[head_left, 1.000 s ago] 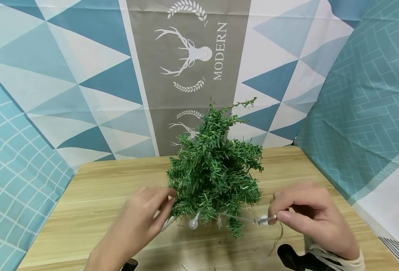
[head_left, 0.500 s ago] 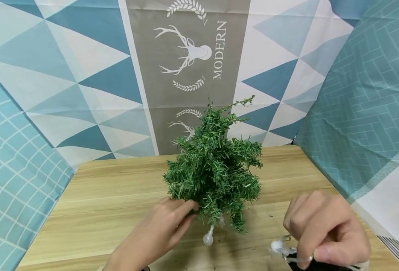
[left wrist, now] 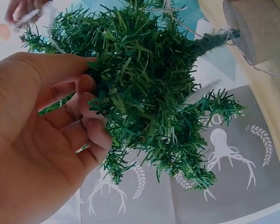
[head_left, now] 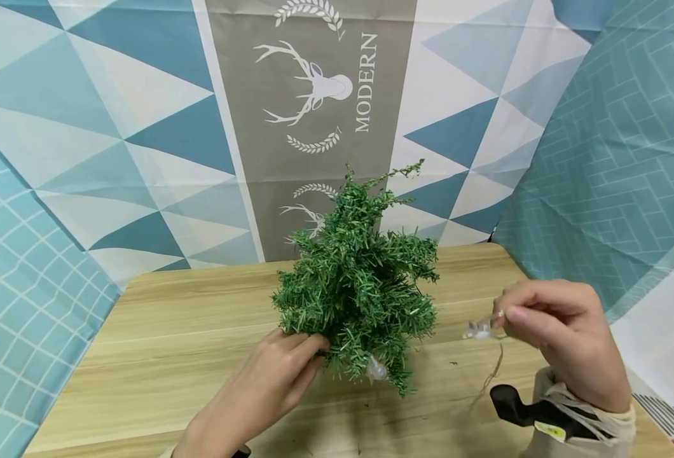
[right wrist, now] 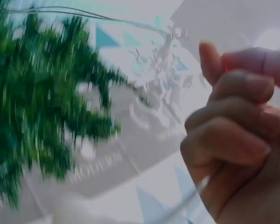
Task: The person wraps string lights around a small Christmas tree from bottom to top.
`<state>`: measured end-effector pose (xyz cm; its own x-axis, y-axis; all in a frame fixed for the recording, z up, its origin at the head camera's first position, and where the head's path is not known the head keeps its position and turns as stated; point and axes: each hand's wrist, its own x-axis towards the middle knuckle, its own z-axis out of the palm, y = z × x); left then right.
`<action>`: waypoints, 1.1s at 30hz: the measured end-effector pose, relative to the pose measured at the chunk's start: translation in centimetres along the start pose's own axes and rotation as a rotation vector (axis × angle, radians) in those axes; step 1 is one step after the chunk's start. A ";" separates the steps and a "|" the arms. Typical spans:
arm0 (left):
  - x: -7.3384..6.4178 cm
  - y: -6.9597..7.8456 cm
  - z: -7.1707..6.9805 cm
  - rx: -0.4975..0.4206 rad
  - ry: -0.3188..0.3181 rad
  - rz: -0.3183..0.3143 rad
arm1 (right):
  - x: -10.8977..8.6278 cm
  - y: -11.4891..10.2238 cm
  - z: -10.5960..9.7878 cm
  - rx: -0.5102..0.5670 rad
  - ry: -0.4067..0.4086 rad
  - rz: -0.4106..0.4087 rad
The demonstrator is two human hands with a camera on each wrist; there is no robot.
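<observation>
A small artificial Christmas tree (head_left: 360, 280) stands mid-table. At its lower left, my left hand (head_left: 259, 381) holds a branch, the thumb and fingertips closing on green needles in the left wrist view. To the right of the tree, my right hand (head_left: 566, 340) pinches a string light wire between thumb and index finger. A clear ornament-like bulb (head_left: 479, 330) dangles by those fingertips. Another translucent bulb (head_left: 376, 369) hangs at the tree's front lower edge. In the right wrist view the thin wire (right wrist: 98, 17) runs from the tree side toward the hand.
The wooden table (head_left: 188, 318) bears a few fallen needles. A round wooden base (left wrist: 261, 35) with wire wound near the trunk shows in the left wrist view. Patterned cloth (head_left: 308, 127) hangs close behind and at both sides. A thin strand (head_left: 491, 378) trails below the right hand.
My left hand has moved right onto the lower branches. My right hand swung toward the lower right with the wire, then rose again. The bulb at the tree's front has shifted right.
</observation>
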<state>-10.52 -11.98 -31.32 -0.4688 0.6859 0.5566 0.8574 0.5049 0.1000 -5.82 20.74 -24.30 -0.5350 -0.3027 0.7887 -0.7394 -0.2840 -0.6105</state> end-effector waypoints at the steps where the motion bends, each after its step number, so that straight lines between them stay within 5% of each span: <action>1: 0.0 0.0 0.0 0.004 0.003 0.000 | -0.1 0.0 -0.3 -0.035 0.056 0.045; 6: -0.1 -0.2 0.0 0.029 0.013 -0.007 | -0.3 0.7 -1.7 -0.211 0.162 0.186; 13: -0.2 -0.6 -0.1 0.046 -0.012 -0.024 | -1.0 2.0 -3.9 -0.330 0.024 0.293; 19: -0.2 -1.3 -0.1 0.116 -0.042 -0.068 | -1.0 3.5 -5.1 -0.658 -0.103 0.562; 25: -0.4 -1.8 0.0 0.136 -0.058 -0.082 | -0.6 4.9 -5.3 -0.972 -0.035 0.737; 29: -0.4 -2.0 0.1 0.135 -0.060 -0.088 | -0.6 5.2 -5.7 -0.997 -0.020 0.758; 33: -0.5 -2.2 0.1 0.165 -0.044 -0.096 | -0.8 5.2 -6.3 -0.881 -0.138 0.769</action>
<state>-12.16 -13.37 -31.88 -0.5588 0.6509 0.5139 0.7634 0.6458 0.0120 -11.76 25.25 -27.66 -0.9547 -0.2317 0.1869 -0.2976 0.7269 -0.6189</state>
